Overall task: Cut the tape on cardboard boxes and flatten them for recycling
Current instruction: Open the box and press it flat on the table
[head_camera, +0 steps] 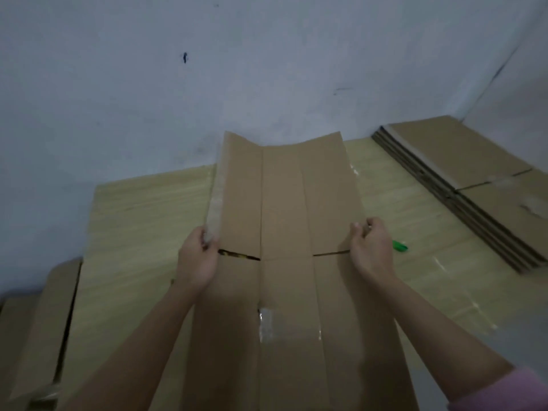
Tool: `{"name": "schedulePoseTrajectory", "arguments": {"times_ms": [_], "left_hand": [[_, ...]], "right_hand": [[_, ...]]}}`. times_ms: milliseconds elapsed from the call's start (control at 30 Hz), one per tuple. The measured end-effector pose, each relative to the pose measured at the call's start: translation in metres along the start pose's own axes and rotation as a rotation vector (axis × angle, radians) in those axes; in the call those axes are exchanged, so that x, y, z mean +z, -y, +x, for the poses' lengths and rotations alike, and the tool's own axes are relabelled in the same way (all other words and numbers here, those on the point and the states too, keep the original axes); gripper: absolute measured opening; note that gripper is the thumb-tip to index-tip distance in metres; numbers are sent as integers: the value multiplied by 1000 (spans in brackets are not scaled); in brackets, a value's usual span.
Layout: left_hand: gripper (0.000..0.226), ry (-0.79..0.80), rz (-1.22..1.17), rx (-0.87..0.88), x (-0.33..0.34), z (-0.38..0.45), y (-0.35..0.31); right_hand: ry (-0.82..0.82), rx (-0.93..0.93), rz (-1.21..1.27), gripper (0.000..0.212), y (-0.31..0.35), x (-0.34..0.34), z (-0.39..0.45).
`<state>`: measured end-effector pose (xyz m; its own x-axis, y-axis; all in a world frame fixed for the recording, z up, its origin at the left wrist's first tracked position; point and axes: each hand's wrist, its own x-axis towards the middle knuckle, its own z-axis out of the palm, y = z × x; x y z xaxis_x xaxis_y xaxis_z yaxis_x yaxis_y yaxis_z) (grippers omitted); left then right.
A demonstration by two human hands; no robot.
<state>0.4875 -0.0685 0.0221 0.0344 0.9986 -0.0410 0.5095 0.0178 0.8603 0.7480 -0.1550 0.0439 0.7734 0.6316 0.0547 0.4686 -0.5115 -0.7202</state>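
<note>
An opened brown cardboard box (281,209) is held up in front of me, its panels spread out and its far flaps bent slightly upward. My left hand (197,259) grips its left edge, where a strip of clear tape clings. My right hand (370,247) grips its right edge at the flap slit. Another patch of clear tape (265,323) sticks near the box's lower middle crease. A green-handled cutter (400,247) lies on the wooden floor just right of my right hand.
A stack of flattened boxes (474,185) lies at the right by the wall corner. More cardboard (44,327) lies at the lower left. A pale wooden sheet (142,221) covers the floor under the box. A bluish-white wall (207,69) rises behind.
</note>
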Motion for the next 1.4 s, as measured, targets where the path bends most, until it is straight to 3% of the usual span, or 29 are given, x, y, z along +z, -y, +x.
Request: {"name": "schedulePoseTrajectory", "arguments": {"times_ms": [200, 400, 600, 833, 933, 1067, 1167, 1267, 1400], "left_hand": [[25, 2, -5, 221, 61, 17, -96], [28, -12, -38, 359, 173, 29, -189], [25, -10, -64, 346, 316, 24, -265], [13, 76, -133, 134, 470, 17, -319], [12, 101, -136, 60, 517, 13, -333], [27, 11, -95, -3, 559, 9, -336], [27, -36, -71, -52, 573, 6, -329], [38, -104, -29, -119, 583, 5, -322], [48, -124, 63, -121, 593, 3, -321]], "right_hand": [[-97, -35, 23, 38, -12, -75, 83], [-211, -96, 3, 38, -59, -154, 198], [-201, -130, -76, 52, -136, -222, 334], [-111, -151, -233, 36, -225, -283, 467], [-23, -160, -353, 39, -251, -289, 507], [80, -176, -575, 41, -272, -268, 525], [219, -303, -651, 44, -278, -236, 512], [462, -262, -651, 59, -286, -205, 505], [456, -282, -649, 59, -293, -189, 515]]}}
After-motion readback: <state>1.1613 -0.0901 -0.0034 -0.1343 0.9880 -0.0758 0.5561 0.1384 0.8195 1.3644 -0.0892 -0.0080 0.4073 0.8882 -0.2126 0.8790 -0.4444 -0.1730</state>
